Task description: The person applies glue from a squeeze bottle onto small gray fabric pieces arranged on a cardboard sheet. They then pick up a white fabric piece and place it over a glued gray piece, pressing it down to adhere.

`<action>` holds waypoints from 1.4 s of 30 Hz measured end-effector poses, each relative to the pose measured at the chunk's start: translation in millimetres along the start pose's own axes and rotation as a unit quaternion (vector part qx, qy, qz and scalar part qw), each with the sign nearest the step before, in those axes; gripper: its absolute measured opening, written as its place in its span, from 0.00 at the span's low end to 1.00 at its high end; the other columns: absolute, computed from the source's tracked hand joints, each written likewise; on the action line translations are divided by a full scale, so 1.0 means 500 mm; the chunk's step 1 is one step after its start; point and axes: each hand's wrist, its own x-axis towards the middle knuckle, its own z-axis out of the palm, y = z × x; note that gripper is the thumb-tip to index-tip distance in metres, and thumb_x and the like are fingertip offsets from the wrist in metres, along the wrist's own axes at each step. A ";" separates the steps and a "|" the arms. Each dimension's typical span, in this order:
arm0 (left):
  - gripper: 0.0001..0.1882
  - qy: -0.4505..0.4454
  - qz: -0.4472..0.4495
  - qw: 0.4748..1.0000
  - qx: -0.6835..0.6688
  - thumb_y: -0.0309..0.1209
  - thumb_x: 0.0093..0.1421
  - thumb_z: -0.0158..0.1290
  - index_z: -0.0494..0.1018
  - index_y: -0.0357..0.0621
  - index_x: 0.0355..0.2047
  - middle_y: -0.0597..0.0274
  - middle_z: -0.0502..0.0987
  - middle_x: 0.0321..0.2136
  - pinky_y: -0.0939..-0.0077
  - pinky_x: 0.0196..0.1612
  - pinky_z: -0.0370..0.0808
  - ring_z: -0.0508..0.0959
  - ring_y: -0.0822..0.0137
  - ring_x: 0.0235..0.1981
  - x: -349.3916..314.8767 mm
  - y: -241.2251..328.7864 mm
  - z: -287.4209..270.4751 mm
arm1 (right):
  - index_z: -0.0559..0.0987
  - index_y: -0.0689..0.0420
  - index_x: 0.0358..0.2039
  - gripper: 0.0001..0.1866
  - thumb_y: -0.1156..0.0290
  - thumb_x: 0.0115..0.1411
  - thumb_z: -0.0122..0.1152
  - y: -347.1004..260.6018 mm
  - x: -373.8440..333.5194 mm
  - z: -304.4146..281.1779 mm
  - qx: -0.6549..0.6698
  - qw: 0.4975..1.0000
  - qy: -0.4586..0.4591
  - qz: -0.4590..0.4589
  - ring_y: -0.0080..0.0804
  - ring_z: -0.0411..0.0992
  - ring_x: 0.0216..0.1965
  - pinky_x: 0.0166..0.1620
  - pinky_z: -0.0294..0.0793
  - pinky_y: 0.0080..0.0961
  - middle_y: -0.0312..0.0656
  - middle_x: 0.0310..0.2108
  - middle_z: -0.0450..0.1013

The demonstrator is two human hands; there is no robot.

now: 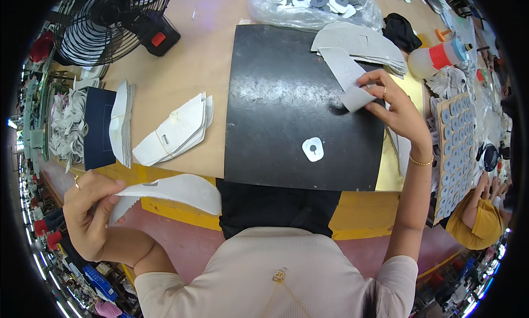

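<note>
At the lower left, my left hand (91, 210) pinches one end of a curved white cut piece (182, 191) with a small slot, held off the table's front edge. Over the right part of a black mat (270, 125), my right hand (397, 109) has its fingers closed on the curled near end of a light grey strip (340, 64). The strip's far end lies against a stack of curved white pieces (363, 41). A small white rounded patch (313, 154) with a grey ring lies on the mat, nearer to me.
Left of the mat are a tied bundle of white pieces (176, 131), another stack (121, 125) and a black fan (110, 18). Behind it sits a clear plastic bag (314, 15) of patches. To the right are a bottle (435, 59) and a board of ringed patches (454, 147).
</note>
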 end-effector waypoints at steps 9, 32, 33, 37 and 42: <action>0.12 -0.105 0.067 0.991 -0.045 0.16 0.44 0.50 0.75 0.33 0.31 0.53 0.74 0.22 0.77 0.23 0.67 0.74 0.62 0.20 0.020 -0.001 0.032 | 0.76 0.59 0.35 0.14 0.85 0.50 0.48 -0.051 -0.065 0.028 -0.154 0.963 0.220 0.030 0.40 0.68 0.45 0.47 0.68 0.29 0.45 0.42 0.68; 0.08 -0.261 0.193 0.884 -0.338 0.24 0.52 0.50 0.77 0.40 0.32 0.60 0.75 0.26 0.77 0.19 0.68 0.75 0.65 0.20 0.079 -0.005 0.246 | 0.74 0.58 0.40 0.27 0.61 0.40 0.71 -0.157 -0.120 0.226 0.032 0.968 0.225 0.103 0.31 0.66 0.36 0.42 0.63 0.29 0.41 0.34 0.65; 0.08 -0.269 0.196 0.878 -0.344 0.24 0.52 0.51 0.77 0.40 0.33 0.61 0.75 0.26 0.77 0.19 0.68 0.75 0.65 0.20 0.080 -0.004 0.253 | 0.73 0.59 0.41 0.28 0.60 0.40 0.71 -0.153 -0.137 0.218 0.086 0.962 0.228 0.126 0.31 0.66 0.36 0.42 0.65 0.30 0.41 0.34 0.65; 0.09 -0.331 0.217 0.836 -0.380 0.23 0.51 0.51 0.77 0.42 0.33 0.62 0.75 0.26 0.77 0.20 0.68 0.74 0.65 0.20 0.101 0.005 0.273 | 0.71 0.57 0.50 0.40 0.50 0.38 0.70 -0.151 -0.184 0.200 0.316 0.945 0.072 0.039 0.37 0.67 0.47 0.48 0.66 0.29 0.44 0.47 0.66; 0.07 -0.351 0.220 0.814 -0.406 0.24 0.51 0.52 0.78 0.38 0.30 0.57 0.77 0.27 0.80 0.19 0.68 0.76 0.67 0.19 0.109 0.011 0.305 | 0.75 0.56 0.45 0.32 0.60 0.37 0.73 -0.177 -0.190 0.198 0.230 0.972 0.015 0.035 0.42 0.68 0.48 0.49 0.69 0.29 0.45 0.47 0.69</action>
